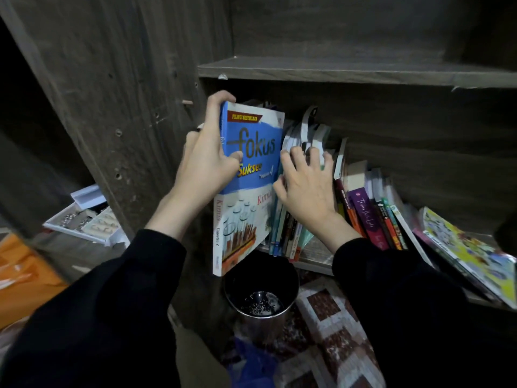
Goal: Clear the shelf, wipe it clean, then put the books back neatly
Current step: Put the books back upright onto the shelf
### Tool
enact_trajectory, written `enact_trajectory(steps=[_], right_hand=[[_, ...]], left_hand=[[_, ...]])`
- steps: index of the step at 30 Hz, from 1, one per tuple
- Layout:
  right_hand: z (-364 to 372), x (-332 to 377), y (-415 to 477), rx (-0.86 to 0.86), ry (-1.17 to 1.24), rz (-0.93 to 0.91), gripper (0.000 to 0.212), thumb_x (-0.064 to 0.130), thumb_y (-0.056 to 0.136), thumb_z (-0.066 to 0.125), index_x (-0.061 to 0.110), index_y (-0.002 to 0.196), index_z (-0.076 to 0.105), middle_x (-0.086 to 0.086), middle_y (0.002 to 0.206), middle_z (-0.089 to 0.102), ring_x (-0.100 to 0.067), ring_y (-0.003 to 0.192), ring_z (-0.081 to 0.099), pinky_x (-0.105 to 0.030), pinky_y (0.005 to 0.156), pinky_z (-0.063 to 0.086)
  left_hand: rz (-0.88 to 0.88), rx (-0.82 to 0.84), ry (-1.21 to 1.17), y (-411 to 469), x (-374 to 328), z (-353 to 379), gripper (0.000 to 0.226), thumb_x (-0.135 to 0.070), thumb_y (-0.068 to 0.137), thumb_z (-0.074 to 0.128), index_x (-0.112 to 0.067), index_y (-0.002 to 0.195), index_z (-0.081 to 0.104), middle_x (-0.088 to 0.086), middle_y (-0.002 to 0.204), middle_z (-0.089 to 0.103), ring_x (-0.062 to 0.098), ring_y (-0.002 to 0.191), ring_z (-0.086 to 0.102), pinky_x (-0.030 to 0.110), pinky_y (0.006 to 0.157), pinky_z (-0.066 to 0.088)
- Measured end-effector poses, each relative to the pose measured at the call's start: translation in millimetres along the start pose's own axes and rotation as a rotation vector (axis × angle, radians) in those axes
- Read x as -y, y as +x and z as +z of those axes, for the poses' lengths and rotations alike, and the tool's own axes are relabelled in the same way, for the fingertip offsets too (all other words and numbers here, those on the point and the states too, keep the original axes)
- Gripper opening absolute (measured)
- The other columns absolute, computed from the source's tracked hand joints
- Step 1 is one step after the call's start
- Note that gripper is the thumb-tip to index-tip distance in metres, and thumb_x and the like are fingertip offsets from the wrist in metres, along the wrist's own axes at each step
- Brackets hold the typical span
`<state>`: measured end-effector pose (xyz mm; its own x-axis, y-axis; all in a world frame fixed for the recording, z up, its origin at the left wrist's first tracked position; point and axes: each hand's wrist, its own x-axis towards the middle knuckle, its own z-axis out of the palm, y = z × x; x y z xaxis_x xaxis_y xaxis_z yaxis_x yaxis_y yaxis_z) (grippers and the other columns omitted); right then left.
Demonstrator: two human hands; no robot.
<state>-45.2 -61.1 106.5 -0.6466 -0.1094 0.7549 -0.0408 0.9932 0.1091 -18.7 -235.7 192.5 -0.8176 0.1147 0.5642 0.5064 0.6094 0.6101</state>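
Surroundings: dark wood-grain shelving (140,79) was seen in dim light, with a patterned rug (330,312) spread on the floor below.
Shelf: the lower shelf board (313,256) was loaded with books from its left end to its right.
Blue book: a thick blue-and-white book (251,152) titled "fokus" was held upright at the left end of the shelf. It was drawn out past the front edge, with its lower corner hanging above the bin.
Left hand: the left hand (207,163) was wrapped round the spine of the blue book, fingers curled over the top corner and thumb pressed on the front cover.
Right hand: the right hand (305,186) was laid on the row of upright books (285,228) just beside the blue book, its fingers bent over their top edges.
Leaning books: further right, a group of leaning books (366,217) was tilted with tops to the left, a purple spine among them.
Flat books: at the far right, colourful flat books (470,253) were stacked at a slant.
Bin: a dark round bin (260,292) was set on the floor under the shelf edge.
Tray: a white tray (84,219) of small items was seen left of the side panel.
Sleeves: both forearms were covered by black sleeves (112,303).
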Motion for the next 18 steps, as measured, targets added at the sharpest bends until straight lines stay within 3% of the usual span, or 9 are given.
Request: enact_trajectory(steps=[3,6,9,16,18], right_hand=[[-0.3,-1.4,-0.7,0.019,0.003,0.000,0.039,0.032,0.081,0.039,0.009,0.110,0.052,-0.008,0.107,0.055,-0.030,0.098,0.042,-0.054,0.088,0.045],[-0.7,-3.7,-2.0,0.022,0.007,-0.002,0.039,0.032,0.080,0.045,0.010,0.111,0.053,-0.009,0.109,0.056,-0.032,0.099,0.046,-0.055,0.089,0.044],[-1.2,-7.4,-5.7,0.011,0.009,-0.015,0.042,0.033,0.080,0.042,0.010,0.113,0.053,-0.010,0.110,0.056,-0.031,0.101,0.042,-0.055,0.090,0.043],[-5.9,-6.0,-6.8,0.055,0.007,-0.004,0.047,0.035,0.080,0.039,0.010,0.117,0.053,-0.010,0.112,0.055,-0.030,0.102,0.040,-0.050,0.081,0.045],[-5.8,-7.7,-7.0,0.050,0.008,-0.014,0.048,0.035,0.079,0.039,0.009,0.118,0.053,-0.010,0.111,0.055,-0.031,0.101,0.041,-0.049,0.080,0.045]], left_hand=[[0.017,-0.065,-0.014,-4.9,3.2,10.9,0.064,-0.008,0.083,0.064,-0.042,0.126,0.031,-0.013,0.095,0.065,0.014,0.089,0.062,0.031,0.077,0.051],[0.011,-0.082,-0.027,-26.0,16.9,28.3,0.060,-0.007,0.085,0.062,-0.037,0.128,0.032,-0.003,0.080,0.067,0.005,0.059,0.062,0.022,0.058,0.052],[-0.059,-0.076,-0.045,-43.5,31.2,52.3,0.060,-0.007,0.087,0.062,-0.037,0.130,0.031,0.005,0.068,0.065,0.009,0.044,0.056,0.031,0.047,0.051],[-0.111,-0.056,-0.044,-27.8,21.2,67.4,0.058,-0.005,0.088,0.060,-0.032,0.133,0.035,0.006,0.083,0.064,0.003,0.050,0.053,0.015,0.046,0.046],[-0.124,-0.100,-0.056,-23.1,17.9,66.7,0.056,-0.005,0.087,0.061,-0.033,0.130,0.037,0.011,0.085,0.062,0.004,0.046,0.051,0.016,0.042,0.042]])
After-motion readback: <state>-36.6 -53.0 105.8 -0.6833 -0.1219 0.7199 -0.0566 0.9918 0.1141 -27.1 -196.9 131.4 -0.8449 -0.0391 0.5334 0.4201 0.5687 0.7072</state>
